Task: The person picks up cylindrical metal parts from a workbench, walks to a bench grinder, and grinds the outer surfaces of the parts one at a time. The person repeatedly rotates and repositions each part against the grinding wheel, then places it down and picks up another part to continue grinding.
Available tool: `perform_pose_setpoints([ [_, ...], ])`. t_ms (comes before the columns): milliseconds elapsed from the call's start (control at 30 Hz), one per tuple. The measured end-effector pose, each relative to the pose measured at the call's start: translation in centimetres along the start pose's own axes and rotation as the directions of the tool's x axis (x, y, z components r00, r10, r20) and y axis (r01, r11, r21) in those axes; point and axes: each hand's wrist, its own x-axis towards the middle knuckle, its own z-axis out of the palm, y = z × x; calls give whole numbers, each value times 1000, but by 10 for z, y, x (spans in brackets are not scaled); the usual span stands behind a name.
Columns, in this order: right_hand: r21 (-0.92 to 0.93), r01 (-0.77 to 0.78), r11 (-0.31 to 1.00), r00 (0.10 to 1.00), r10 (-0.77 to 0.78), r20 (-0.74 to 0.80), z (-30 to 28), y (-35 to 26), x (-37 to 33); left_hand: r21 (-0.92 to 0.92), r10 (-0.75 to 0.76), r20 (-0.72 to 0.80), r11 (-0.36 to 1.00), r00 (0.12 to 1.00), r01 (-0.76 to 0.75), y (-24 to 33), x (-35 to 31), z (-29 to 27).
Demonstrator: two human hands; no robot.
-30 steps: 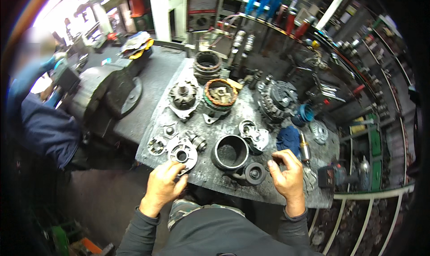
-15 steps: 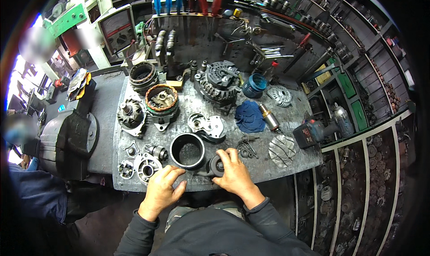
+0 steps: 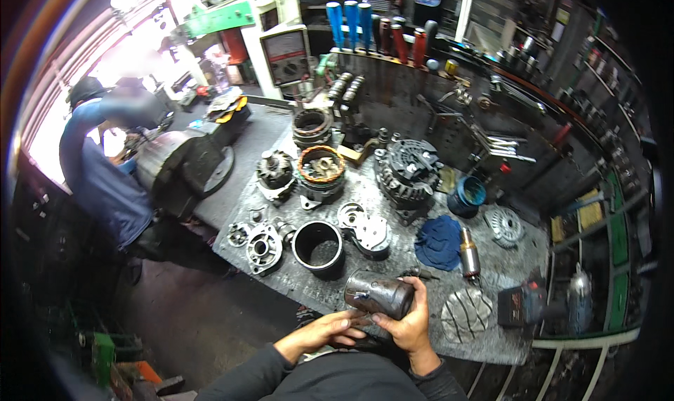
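Observation:
My right hand (image 3: 411, 322) grips a dark, worn cylindrical metal motor housing (image 3: 378, 293) by its right end, thumb below and fingers over the end. The cylinder is held nearly sideways above the bench's front edge, with a small stud on its side. My left hand (image 3: 324, 332) is just below its left end, palm inward and fingers stretched out, holding nothing; whether the fingertips touch the metal I cannot tell. Behind the cylinder stands an open black metal ring housing (image 3: 318, 246). Close to it lie a grey end bracket (image 3: 264, 249) and a pale round cover (image 3: 372, 232).
Across the metal bench (image 3: 281, 278) stand an alternator (image 3: 409, 171), a copper-wound stator (image 3: 321, 166), a blue cup (image 3: 466, 195), a blue rag (image 3: 439, 242), an armature (image 3: 469, 255) and a cordless tool (image 3: 521, 303). At far left a person (image 3: 105, 169) in blue leans over machinery.
My right hand has raised the dark cylinder from the bench and turned it sideways. My left hand has moved from beside the ring housing to below the cylinder. The view has swung left.

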Motion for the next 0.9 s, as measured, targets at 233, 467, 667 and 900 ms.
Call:
perform_pose_setpoints([
  [233, -303, 648, 699, 713, -417, 564, 17, -46, 9, -698, 404, -199, 581, 893, -418, -3, 31, 40],
  [467, -411, 249, 877, 936, -108, 336, -11, -44, 16, -334, 635, -367, 592, 680, -733, 4, -47, -8],
  [667, -498, 320, 806, 908, -111, 405, 37, -62, 35, -199, 629, -498, 587, 597, -785, 10, -121, -68],
  [900, -533, 692, 487, 705, -296, 644, 183, -77, 110, -221, 590, -565, 565, 576, -795, 32, -174, -141],
])
